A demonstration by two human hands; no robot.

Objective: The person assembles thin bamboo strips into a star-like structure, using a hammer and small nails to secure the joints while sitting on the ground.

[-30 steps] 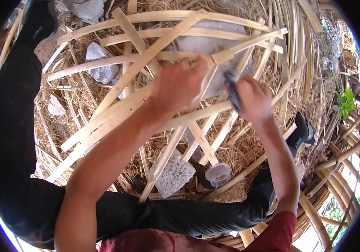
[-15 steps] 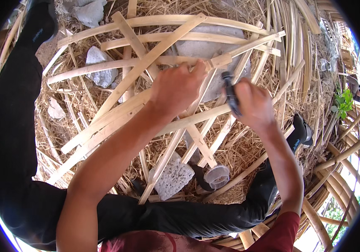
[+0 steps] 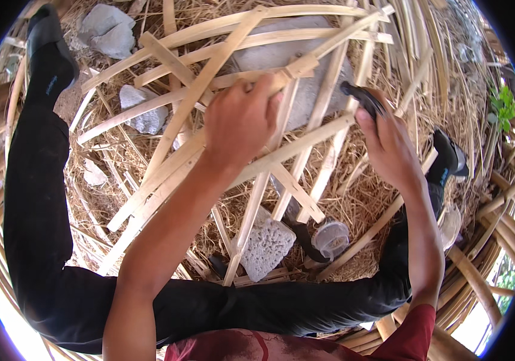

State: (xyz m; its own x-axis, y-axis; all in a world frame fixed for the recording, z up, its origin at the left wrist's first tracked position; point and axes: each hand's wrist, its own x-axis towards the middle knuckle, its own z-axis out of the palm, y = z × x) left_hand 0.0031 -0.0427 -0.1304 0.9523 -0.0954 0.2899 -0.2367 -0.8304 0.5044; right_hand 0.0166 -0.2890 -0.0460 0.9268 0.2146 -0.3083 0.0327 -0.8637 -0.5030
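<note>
outdoor bamboo-craft work spot. straw-covered ground [image 3: 390, 198], split bamboo strips [image 3: 167, 174] everywhere. stones [image 3: 107, 30], green plant [image 3: 501, 105] nearby.

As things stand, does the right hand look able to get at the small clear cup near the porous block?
Probably yes: the right hand holds a dark tool, but the clear cup sits uncovered just below it, between strips.

Left hand [image 3: 239, 123] covers the strip crossing beneath it on the bamboo frame [image 3: 209, 72]. Tool [image 3: 363, 99] mostly hidden in right hand [image 3: 390, 144]; its kind unclear. Grey slab [image 3: 281, 57] partly hidden behind the frame.
</note>
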